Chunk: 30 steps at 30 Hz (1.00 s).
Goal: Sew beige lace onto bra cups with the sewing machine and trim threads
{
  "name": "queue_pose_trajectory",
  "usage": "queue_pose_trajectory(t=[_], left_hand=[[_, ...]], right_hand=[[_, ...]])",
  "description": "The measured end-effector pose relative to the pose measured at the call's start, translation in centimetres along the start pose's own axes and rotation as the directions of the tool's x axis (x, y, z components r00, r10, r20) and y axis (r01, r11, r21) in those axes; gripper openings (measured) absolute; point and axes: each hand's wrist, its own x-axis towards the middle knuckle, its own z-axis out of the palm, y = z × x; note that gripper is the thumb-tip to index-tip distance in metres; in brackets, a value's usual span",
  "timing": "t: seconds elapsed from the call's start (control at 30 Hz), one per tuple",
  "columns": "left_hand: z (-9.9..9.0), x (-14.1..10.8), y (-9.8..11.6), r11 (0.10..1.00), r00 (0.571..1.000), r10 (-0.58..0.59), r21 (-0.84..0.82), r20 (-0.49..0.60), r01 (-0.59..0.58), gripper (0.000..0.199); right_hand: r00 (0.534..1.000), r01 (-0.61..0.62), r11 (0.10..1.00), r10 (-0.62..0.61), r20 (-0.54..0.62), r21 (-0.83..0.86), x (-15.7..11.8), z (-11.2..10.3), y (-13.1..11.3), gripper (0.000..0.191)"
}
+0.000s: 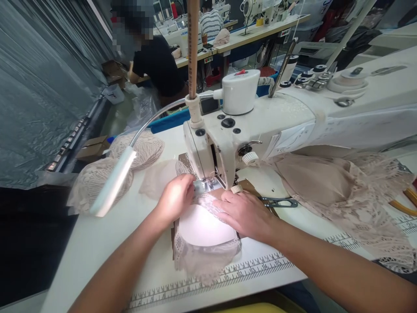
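Note:
A pale lace-edged cup piece (208, 226) lies on the white table, its upper edge at the needle area of the sewing machine (208, 148). At its upper left, my left hand (176, 195) has its fingers bent and pressed together on the lace; what is between them is hidden. My right hand (246, 213) lies over the right edge of the piece, fingers spread and partly flat on the lace. A small snipper (280, 202) rests just beyond my right hand.
Lace cups (137, 150) lie on the left beneath a bright lamp (114, 180). More beige lace fabric (325, 182) is heaped at the right, near orange-handled scissors (405, 202). A ruler strip (241, 274) runs along the front edge. A person (156, 65) sits beyond.

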Motion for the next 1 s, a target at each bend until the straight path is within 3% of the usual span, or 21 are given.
queue_pose_trajectory(t=[0.07, 0.13, 0.3, 0.4, 0.57, 0.83, 1.0], left_hand=[[-0.6, -1.1, 0.9, 0.995, 0.997, 0.068, 0.077, -0.021, -0.066, 0.015], [-0.5, -2.1, 1.8, 0.981, 0.985, 0.158, 0.099, 0.075, -0.165, 0.019], [1.7, -3.0, 2.0, 0.935, 0.951, 0.281, 0.187, 0.129, -0.302, 0.032], [2.0, -2.6, 1.4, 0.929, 0.943, 0.295, 0.186, 0.154, -0.321, 0.033], [1.3, -2.0, 1.1, 0.938, 0.945, 0.272, 0.168, 0.184, -0.303, 0.046], [1.0, -0.9, 0.8, 0.936, 0.925, 0.276, 0.149, 0.261, -0.32, 0.05], [1.2, -0.7, 0.5, 0.929, 0.913, 0.262, 0.176, 0.312, -0.326, 0.053]], right_hand=[[1.0, -0.009, 1.0, 0.009, 0.008, -0.016, 0.0, 0.1, -0.1, 0.011], [1.0, -0.02, 0.999, 0.02, 0.015, -0.028, 0.0, 0.1, -0.1, 0.011], [0.998, -0.057, 0.998, 0.058, 0.034, -0.022, 0.2, -0.3, -0.1, 0.019], [0.994, -0.084, 0.996, 0.085, 0.063, -0.012, 0.5, -0.6, -0.1, 0.03], [0.988, -0.114, 0.993, 0.118, 0.098, -0.044, 0.9, -0.7, -0.2, 0.027], [0.985, -0.167, 0.978, 0.171, 0.024, -0.125, 1.2, -0.7, -0.3, 0.018], [0.981, -0.19, 0.969, 0.195, 0.018, -0.157, 1.1, -0.2, 0.0, 0.022]])
